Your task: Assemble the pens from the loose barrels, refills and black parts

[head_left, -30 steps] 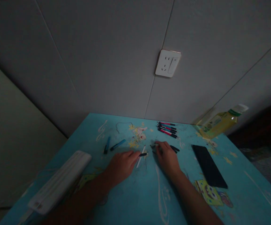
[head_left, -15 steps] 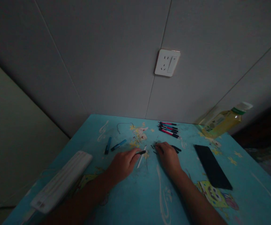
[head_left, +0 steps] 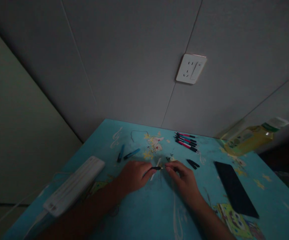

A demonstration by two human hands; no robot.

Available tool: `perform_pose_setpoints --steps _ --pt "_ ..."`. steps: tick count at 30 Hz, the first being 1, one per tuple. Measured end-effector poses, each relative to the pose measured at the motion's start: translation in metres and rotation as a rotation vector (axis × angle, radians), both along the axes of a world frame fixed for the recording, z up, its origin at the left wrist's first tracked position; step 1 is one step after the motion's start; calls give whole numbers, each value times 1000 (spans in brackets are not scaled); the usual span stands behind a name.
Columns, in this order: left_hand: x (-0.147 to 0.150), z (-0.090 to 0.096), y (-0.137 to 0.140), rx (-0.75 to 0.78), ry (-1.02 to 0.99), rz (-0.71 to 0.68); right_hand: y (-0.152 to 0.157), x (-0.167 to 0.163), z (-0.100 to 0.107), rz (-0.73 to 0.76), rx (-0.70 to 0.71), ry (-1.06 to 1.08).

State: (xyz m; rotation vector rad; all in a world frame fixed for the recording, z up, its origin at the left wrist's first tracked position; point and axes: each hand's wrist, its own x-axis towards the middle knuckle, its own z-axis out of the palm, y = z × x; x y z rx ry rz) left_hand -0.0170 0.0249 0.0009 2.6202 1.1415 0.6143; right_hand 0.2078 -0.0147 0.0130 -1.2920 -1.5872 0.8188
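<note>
My left hand is closed around a black pen part, whose narrow end points right. Facing it, my right hand pinches something tiny at that end, too small to name. A thin white stick lies on the table beneath the pen part. Just behind my right fingertips are small dark pieces. Several black pen parts rest to the right of that hand. Two blue pen barrels with dark ends, one upright in view and one slanted, lie behind my left hand.
Several assembled pens lie in a row at the back of the blue patterned table. On the right are a flat black slab and a bottle of yellow liquid. A white power strip with a cable occupies the left side.
My right hand has come away from the small dark pieces and moved toward me, its fingertips now meeting the pen part's end. The view has shifted slightly left.
</note>
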Motion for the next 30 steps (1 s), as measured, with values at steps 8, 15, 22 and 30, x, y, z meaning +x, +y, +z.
perform_pose_setpoints --steps 8,15,22,30 --pt "0 -1 1 21 53 38 -2 -1 3 9 1 0" --pt "1 -5 -2 29 30 -40 0 -1 -1 139 27 -132" --pt "2 -6 5 117 -27 -102 0 4 -5 21 10 -314" --pt "-2 -9 11 173 -51 -113 0 2 -15 27 68 -338"
